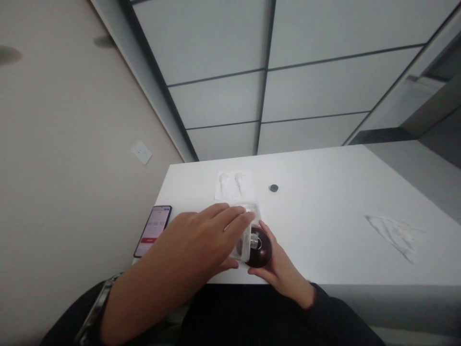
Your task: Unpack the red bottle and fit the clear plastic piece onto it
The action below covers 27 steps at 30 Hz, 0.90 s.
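At the near edge of the white table (324, 202), my left hand (201, 235) lies over a clear plastic box (247, 230), fingers stretched across its top and thumb under its near side. My right hand (279, 266) cups a small dark red round bottle (260, 247) with a clear stopper, pressed against the box's right end. The bottle's lower part is hidden by my fingers.
A phone (153, 230) with a lit screen lies at the table's left edge. A clear packet with white pieces (233, 185) and a small black disc (274, 188) sit farther back. A crumpled clear wrapper (394, 233) lies to the right. A wall socket (141, 152) is on the left wall.
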### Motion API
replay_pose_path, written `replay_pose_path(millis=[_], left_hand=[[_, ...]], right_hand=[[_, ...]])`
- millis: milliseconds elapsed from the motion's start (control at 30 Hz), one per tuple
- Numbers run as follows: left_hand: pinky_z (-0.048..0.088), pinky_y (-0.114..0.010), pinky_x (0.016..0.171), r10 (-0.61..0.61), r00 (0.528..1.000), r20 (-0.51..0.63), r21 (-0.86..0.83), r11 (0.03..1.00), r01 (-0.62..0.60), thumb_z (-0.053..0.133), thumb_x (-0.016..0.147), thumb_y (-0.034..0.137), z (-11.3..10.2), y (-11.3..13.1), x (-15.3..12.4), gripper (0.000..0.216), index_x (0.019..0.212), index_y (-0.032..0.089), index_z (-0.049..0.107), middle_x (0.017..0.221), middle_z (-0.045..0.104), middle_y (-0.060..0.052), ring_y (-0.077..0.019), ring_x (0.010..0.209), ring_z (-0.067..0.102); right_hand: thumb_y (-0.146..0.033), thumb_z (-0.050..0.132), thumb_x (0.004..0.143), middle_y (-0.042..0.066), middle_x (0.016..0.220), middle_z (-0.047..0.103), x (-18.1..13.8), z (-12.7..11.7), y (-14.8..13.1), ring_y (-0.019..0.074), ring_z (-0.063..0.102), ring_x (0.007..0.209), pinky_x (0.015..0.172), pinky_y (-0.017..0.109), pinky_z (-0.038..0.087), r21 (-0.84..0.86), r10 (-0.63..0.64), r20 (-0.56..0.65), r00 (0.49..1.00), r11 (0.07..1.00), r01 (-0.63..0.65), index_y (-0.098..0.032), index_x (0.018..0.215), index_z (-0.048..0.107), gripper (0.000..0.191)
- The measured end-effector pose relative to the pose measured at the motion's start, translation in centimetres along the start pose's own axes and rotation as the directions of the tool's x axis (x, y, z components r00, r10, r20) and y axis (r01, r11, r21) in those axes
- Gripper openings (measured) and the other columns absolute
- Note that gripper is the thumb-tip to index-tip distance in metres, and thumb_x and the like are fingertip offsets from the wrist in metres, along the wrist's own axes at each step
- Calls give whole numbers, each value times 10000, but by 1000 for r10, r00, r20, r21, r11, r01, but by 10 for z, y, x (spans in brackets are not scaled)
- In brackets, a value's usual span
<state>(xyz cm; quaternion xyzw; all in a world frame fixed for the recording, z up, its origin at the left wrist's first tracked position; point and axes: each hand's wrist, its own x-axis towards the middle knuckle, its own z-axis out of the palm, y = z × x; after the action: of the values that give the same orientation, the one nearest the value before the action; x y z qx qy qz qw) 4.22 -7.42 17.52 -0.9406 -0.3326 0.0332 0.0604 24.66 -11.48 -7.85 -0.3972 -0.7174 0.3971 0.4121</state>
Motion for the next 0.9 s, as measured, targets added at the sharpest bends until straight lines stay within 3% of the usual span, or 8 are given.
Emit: replay_pose_path(millis=[367,900], left_hand=[[700,-388,826,-12,999,48,-14,1000,13,1006,765,312,-3,0,-1,726,1386,176,656,1392,770,-86,-298,1183,777],[704,-393,757,0,1000,22,20,1000,0,1019,742,354,-3,0,1,742,1374,175,673,1368,780,-102,-318,1132,797]], right_hand=[[-540,784,959,235,1654,508,1,-1,-1,430,533,1511,1215,669,463,-15,-36,-4,999,999,36,-277,1752,17,1134],[-551,753,978,217,1642,531,2,0,-2,415,559,1493,1197,647,490,-25,-70,-26,997,997,70,-300,1750,37,1083]])
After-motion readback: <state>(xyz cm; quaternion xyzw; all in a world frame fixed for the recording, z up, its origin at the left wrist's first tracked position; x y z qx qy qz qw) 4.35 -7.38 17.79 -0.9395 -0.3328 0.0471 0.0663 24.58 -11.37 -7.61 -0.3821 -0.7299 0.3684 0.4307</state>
